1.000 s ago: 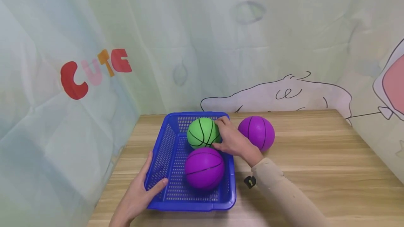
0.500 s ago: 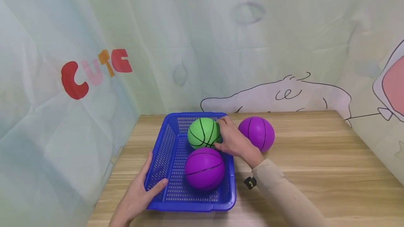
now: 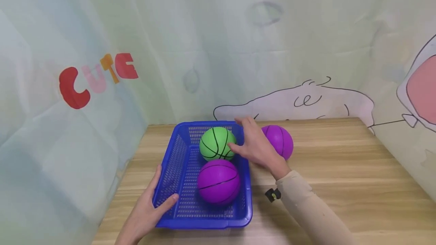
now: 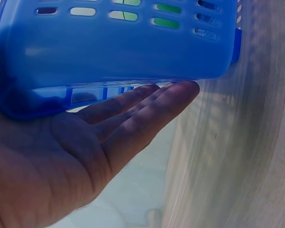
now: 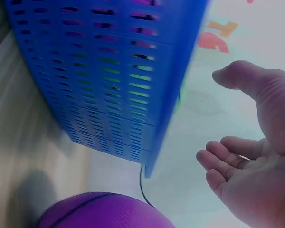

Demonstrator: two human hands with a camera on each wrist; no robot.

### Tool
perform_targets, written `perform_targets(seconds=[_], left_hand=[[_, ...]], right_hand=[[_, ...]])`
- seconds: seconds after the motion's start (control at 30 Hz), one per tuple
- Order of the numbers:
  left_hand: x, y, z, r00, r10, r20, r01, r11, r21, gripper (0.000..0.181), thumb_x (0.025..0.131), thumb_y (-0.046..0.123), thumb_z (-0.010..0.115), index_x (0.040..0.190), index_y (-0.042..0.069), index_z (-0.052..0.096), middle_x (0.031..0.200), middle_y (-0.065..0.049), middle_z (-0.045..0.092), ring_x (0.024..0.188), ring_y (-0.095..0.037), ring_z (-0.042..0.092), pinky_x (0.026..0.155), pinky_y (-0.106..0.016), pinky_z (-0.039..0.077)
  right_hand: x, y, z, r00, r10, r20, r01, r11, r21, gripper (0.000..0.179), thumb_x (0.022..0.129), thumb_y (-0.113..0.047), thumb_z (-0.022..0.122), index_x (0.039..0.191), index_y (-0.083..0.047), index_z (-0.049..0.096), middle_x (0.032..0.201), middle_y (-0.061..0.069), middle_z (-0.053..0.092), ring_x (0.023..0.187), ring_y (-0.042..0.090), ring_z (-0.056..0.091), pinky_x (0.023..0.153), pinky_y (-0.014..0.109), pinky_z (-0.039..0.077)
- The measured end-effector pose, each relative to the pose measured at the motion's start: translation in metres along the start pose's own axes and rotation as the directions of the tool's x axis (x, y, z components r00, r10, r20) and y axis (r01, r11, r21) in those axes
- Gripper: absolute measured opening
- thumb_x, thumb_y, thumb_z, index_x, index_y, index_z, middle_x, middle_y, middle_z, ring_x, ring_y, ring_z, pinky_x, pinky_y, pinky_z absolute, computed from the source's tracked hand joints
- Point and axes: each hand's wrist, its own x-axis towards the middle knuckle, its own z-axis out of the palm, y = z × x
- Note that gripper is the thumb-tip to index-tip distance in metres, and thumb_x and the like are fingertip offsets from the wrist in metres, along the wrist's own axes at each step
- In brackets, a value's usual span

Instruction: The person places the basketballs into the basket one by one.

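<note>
A blue plastic basket (image 3: 185, 199) with slotted walls stands on the table, holding a green ball (image 3: 218, 143) at the back and a purple ball (image 3: 218, 182) in front of it. Both balls carry black basketball lines. My left hand (image 3: 144, 209) holds the basket's near left corner, thumb over the rim and fingers along the outside, as the left wrist view (image 4: 142, 109) shows too. Above the right rim, my right hand (image 3: 255, 141) is spread beside the green ball. In the right wrist view the right hand (image 5: 256, 175) holds nothing.
Another purple ball (image 3: 280, 141) lies on the wooden table (image 3: 340, 177) just right of the basket, partly behind the right hand. Printed curtains (image 3: 204, 48) close in the back and sides. A small black object (image 3: 272, 195) shows by the right sleeve.
My right hand has let go of the green ball, lifting up and to the right with its fingers spreading. The green ball stays in the basket. My left hand keeps its place.
</note>
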Motion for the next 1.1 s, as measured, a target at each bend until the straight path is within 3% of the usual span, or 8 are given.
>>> perform_targets(seconds=[0.43,0.7,0.9,1.1], left_hand=[[0.002,0.0,0.003,1.0,0.004,0.005,-0.004,1.0,0.011,0.103,0.096,0.052,0.07,0.166,0.037,-0.005,0.173,-0.016,0.007,0.153,-0.049,0.023,0.119,-0.07,0.023],[-0.001,-0.002,-0.002,1.0,0.03,-0.001,-0.03,0.998,0.062,0.103,0.098,0.051,0.068,0.167,0.032,-0.006,0.173,-0.019,0.009,0.151,-0.051,0.025,0.117,-0.071,0.025],[-0.001,0.0,-0.003,1.0,0.008,0.009,-0.008,0.996,0.086,0.104,0.097,0.055,0.067,0.166,0.035,-0.008,0.172,-0.021,0.009,0.149,-0.053,0.028,0.116,-0.071,0.027],[0.0,0.003,0.0,1.0,0.016,0.008,-0.016,0.996,0.087,0.103,0.097,0.054,0.067,0.166,0.036,-0.007,0.172,-0.021,0.01,0.149,-0.053,0.028,0.115,-0.072,0.028]], right_hand=[[-0.01,-0.01,-0.041,0.994,0.066,-0.083,-0.059,0.995,0.082,0.106,0.076,-0.047,0.091,0.158,-0.009,0.036,0.153,0.008,0.046,0.142,0.024,0.046,0.118,0.045,0.041],[-0.015,-0.015,-0.061,0.984,0.088,-0.152,-0.06,0.982,0.179,0.123,0.065,-0.063,0.093,0.162,-0.021,0.031,0.16,-0.009,0.041,0.148,0.015,0.038,0.121,0.049,0.036],[-0.017,-0.012,-0.077,0.976,0.069,-0.208,-0.019,0.972,0.234,0.123,0.064,-0.056,0.097,0.162,-0.023,0.031,0.161,-0.015,0.039,0.148,0.016,0.037,0.121,0.046,0.035],[-0.025,-0.007,-0.096,0.968,0.098,-0.229,-0.031,0.959,0.28,0.116,0.069,-0.046,0.097,0.162,-0.026,0.03,0.16,-0.018,0.038,0.149,0.017,0.036,0.123,0.046,0.032]])
